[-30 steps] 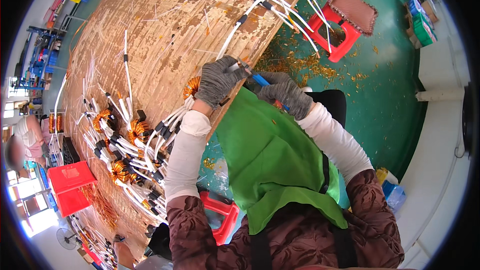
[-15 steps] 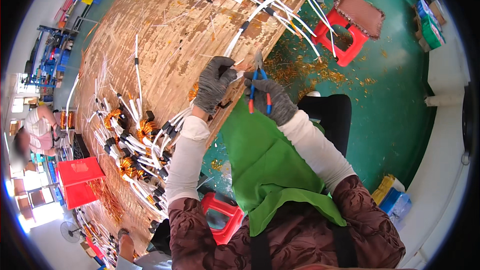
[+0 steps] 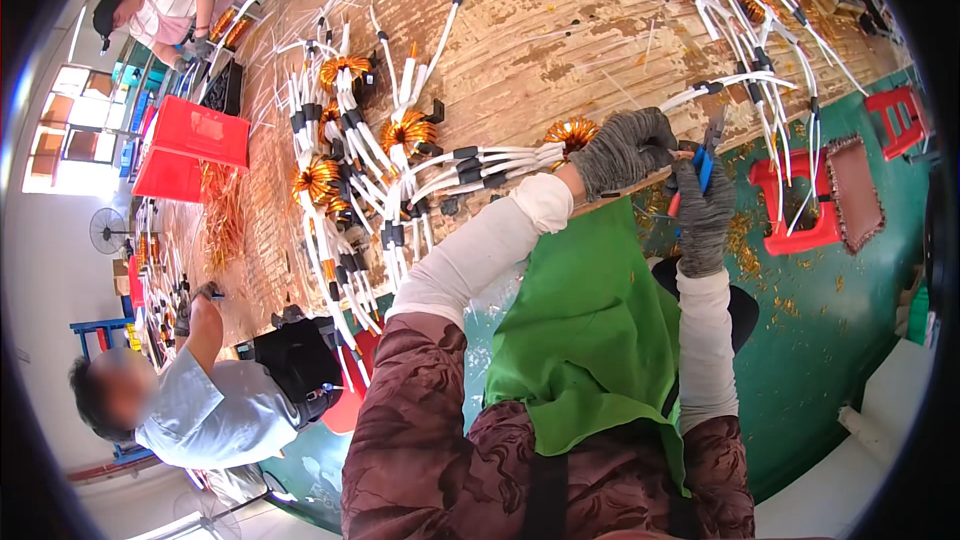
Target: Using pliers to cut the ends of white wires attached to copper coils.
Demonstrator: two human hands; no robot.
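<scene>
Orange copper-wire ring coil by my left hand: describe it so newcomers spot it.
On the worn wooden table, find your left hand in its grey knitted glove. The orange copper-wire ring coil sits just left of it, white leads trailing leftward. Unlike other coils, it lies beside the glove.

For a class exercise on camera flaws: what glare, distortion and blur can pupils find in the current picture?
Head view: glare whites out the lower part of the left-hand window; head view: fisheye bending curves the green floor's lower-right edge; head view: a smudge blurs the face of the lower-left co-worker, while the pliers look fairly clear.
</scene>
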